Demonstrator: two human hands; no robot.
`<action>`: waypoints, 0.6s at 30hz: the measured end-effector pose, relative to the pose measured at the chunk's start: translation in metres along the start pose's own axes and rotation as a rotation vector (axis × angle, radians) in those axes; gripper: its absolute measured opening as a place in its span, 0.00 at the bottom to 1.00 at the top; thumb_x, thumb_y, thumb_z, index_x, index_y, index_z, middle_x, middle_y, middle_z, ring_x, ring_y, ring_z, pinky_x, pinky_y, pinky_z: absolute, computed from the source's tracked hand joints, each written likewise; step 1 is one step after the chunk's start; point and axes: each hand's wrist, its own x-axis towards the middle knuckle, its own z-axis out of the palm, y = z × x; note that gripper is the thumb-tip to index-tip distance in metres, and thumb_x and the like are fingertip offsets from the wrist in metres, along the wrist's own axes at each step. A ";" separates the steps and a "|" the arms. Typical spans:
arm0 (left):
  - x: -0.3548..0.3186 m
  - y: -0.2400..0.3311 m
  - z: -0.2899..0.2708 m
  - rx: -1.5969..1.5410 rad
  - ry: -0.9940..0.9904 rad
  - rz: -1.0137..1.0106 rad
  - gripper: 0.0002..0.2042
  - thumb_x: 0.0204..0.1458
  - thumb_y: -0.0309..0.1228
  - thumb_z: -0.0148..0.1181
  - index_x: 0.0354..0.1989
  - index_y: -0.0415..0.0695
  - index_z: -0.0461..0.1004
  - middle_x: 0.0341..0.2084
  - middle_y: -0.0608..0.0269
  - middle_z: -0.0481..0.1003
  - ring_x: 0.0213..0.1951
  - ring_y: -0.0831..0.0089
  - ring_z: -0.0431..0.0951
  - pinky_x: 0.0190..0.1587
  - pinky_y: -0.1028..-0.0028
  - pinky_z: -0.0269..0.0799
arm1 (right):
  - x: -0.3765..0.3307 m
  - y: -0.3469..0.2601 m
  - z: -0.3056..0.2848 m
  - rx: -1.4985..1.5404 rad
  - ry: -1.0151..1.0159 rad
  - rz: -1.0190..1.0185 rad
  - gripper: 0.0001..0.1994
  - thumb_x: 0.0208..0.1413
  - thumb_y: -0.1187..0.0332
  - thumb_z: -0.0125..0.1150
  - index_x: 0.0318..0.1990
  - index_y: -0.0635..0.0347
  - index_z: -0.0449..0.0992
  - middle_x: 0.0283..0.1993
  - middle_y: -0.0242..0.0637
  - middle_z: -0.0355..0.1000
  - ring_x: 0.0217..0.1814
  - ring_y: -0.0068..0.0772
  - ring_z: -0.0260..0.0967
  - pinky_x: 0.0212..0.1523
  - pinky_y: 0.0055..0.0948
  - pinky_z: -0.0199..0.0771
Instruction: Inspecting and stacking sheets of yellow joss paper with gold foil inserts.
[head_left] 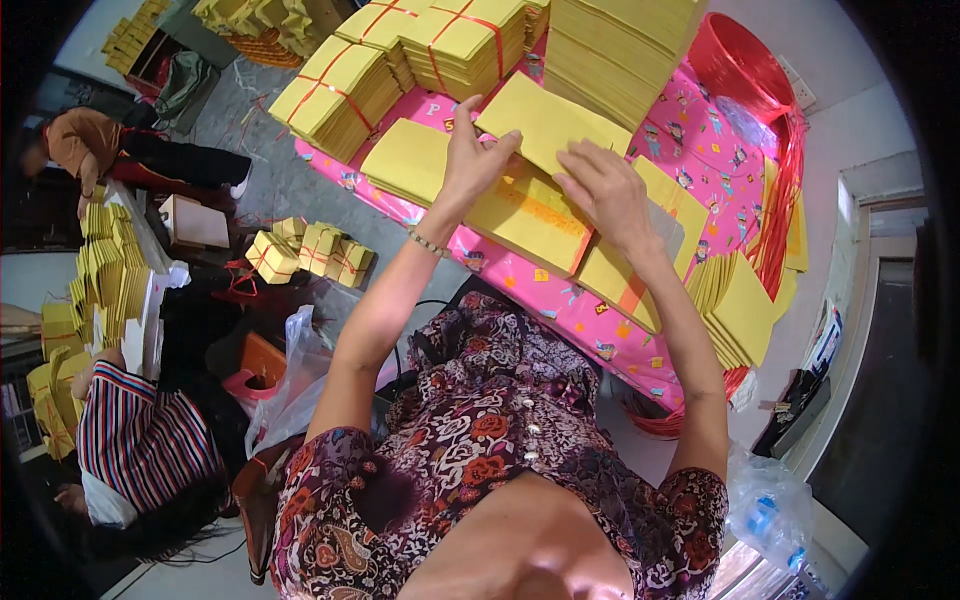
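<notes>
A small packing workshop for yellow paper: tall stacks of yellow sheets and bundles tied with red string crowd a table under a pink printed cover, more tied bundles sit on the grey floor, and two other people work among further piles

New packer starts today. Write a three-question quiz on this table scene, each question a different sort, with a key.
1. True or false: the left hand and right hand both rest on yellow paper sheets.
2. The table cover is: A blue, B pink, C white.
3. Fill in: the tied yellow bundles are bound with ____ string.

Key: 1 true; 2 B; 3 red.
</notes>
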 end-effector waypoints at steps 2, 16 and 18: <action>-0.003 -0.001 -0.013 -0.179 0.033 0.048 0.35 0.54 0.26 0.67 0.67 0.36 0.53 0.41 0.50 0.76 0.32 0.72 0.81 0.32 0.76 0.78 | 0.015 -0.004 -0.003 0.062 -0.007 0.041 0.19 0.59 0.59 0.64 0.52 0.61 0.77 0.51 0.44 0.77 0.55 0.49 0.74 0.56 0.43 0.74; -0.025 -0.028 -0.137 -0.053 0.198 -0.044 0.28 0.55 0.29 0.67 0.62 0.34 0.63 0.43 0.56 0.77 0.37 0.73 0.81 0.34 0.76 0.80 | 0.112 -0.018 0.098 0.530 -0.364 0.268 0.19 0.61 0.61 0.58 0.54 0.63 0.74 0.47 0.54 0.78 0.53 0.55 0.75 0.54 0.47 0.72; -0.026 -0.038 -0.143 0.007 0.235 -0.063 0.28 0.54 0.29 0.68 0.61 0.34 0.64 0.43 0.56 0.76 0.37 0.74 0.81 0.34 0.77 0.78 | 0.116 -0.025 0.105 0.489 -0.436 0.272 0.19 0.61 0.61 0.58 0.55 0.63 0.74 0.47 0.55 0.77 0.53 0.56 0.75 0.54 0.48 0.72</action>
